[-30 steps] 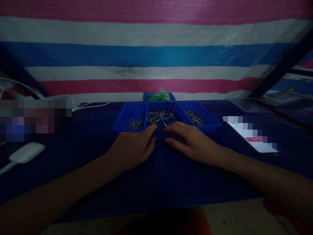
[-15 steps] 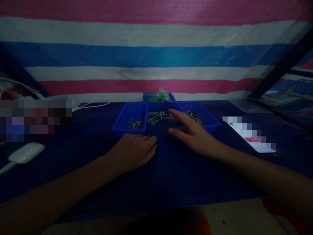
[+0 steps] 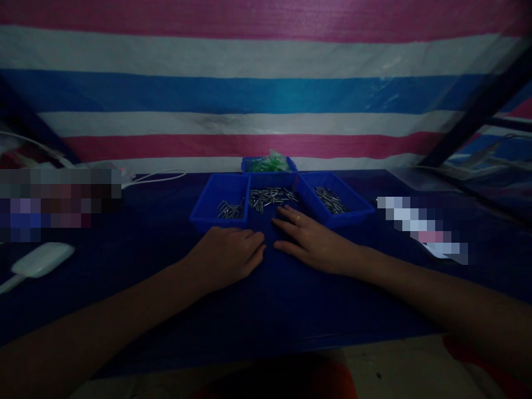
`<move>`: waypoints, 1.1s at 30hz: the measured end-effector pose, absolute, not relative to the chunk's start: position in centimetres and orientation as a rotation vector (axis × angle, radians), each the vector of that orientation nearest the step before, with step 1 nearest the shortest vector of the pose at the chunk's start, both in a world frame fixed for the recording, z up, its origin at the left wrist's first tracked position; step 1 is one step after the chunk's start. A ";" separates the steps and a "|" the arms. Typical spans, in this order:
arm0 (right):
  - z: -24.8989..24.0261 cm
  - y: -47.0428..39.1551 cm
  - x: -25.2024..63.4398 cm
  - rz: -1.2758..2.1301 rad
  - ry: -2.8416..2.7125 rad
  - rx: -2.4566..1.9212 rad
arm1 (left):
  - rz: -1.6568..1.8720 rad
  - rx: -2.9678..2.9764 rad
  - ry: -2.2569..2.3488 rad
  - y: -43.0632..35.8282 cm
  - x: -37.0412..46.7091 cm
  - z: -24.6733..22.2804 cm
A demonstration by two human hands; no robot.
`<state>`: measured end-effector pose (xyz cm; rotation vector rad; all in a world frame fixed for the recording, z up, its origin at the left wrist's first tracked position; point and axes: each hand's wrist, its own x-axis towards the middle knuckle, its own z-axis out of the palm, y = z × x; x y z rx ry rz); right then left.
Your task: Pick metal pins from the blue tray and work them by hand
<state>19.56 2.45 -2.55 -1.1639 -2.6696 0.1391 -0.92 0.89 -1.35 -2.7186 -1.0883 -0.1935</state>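
My left hand (image 3: pixel 228 257) rests on the dark blue table just in front of the left blue bin (image 3: pixel 199 208). Its fingers are curled and pressed together, and whatever may be under them is hidden. My right hand (image 3: pixel 310 238) lies palm down with fingers spread, a ring on one finger, nothing visible in it. Beyond its fingertips is a loose pile of thin metal pieces (image 3: pixel 270 197), like nails or screws. Similar metal pieces (image 3: pixel 230 209) lie in the left bin, and more metal pieces (image 3: pixel 330 200) fill part of the right blue bin (image 3: pixel 359 209).
Behind the pile stands a third blue bin (image 3: pixel 248 165) with a clear bag of green items (image 3: pixel 270 163). A white paddle-shaped object (image 3: pixel 44 259) lies at left, near white cables (image 3: pixel 160 176). A blurred-out flat object (image 3: pixel 415 224) lies at right. Striped sheeting (image 3: pixel 266 94) closes the back.
My right hand has drawn back toward me and slightly left, away from the right bin, and settled lower on the table. My left hand has hardly moved.
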 end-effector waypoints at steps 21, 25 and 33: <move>-3.4 3.6 18.9 0.095 -2.572 -1.229 | -0.193 -2.723 -1.110 0.9 -0.6 -1.5; -3.4 3.6 18.8 0.107 -2.581 -1.258 | -0.190 -2.726 -1.103 0.9 -0.7 -1.5; -2.8 2.9 19.2 -0.007 -2.607 -1.212 | -0.185 -2.727 -1.099 0.9 -0.9 -1.4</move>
